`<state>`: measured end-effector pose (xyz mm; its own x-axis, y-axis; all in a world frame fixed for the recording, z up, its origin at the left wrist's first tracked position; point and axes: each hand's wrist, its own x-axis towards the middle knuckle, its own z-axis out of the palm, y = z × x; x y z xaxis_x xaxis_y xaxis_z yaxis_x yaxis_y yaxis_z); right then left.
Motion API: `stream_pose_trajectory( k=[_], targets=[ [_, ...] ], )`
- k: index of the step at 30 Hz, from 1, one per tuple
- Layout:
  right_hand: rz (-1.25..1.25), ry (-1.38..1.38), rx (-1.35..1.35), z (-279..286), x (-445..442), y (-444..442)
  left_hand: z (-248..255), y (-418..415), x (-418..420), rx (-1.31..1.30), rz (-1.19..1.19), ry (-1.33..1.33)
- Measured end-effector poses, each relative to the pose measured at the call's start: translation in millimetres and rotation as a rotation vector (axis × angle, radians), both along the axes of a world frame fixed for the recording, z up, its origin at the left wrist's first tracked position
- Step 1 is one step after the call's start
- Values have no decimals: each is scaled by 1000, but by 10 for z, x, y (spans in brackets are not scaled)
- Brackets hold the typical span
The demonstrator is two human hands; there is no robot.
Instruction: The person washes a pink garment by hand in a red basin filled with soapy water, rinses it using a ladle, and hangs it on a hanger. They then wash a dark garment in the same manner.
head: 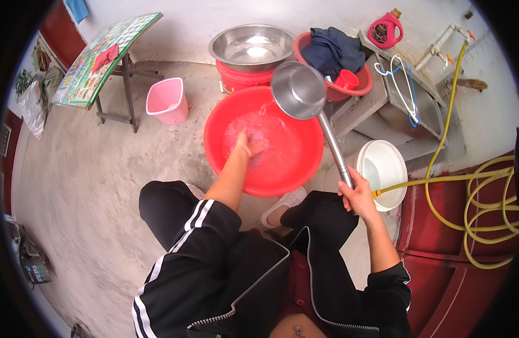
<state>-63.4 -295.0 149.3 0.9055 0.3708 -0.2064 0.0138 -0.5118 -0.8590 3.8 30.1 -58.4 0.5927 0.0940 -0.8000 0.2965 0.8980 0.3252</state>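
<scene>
My left hand (249, 148) dips into shallow, rippling water in a round red plastic basin (299, 164). Its thumb stands apart from the other fingers and I see nothing in its grasp, though the fingertips blur under the water. In my right hand (357, 192) is the handle of a stainless steel ladle (299, 91). The ladle's bowl hangs over the basin's far right rim, with its inside facing me. Just right of that hand stands a white plastic bucket (392, 169) with water in it and a yellow hose (405, 184) leading to it.
Behind the basin, a steel bowl (251, 46) rests on a red bucket (242, 78). Dark clothes (333, 50) and a red cup (346, 79) fill a reddish tub (363, 86). Hangers (401, 86) lie on a sink (424, 112). Leftward are a pink bin (168, 103) and a folding table (109, 46).
</scene>
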Motion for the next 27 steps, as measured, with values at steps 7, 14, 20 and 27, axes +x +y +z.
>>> stream_pose_trajectory(
  k=[7,14,20,27],
  targets=[
    [-344,324,237,-8,-326,-800,-106,49,-93,1747,-1122,-148],
    [-643,241,188,-213,-619,-1638,-31,-91,-182,2005,-1429,-3],
    [-595,265,-182,-542,-123,-2211,-2,65,-131,1390,-1301,-189],
    [-203,-152,-1022,-673,586,-1966,345,103,-210,1045,-824,-394]
  ],
)
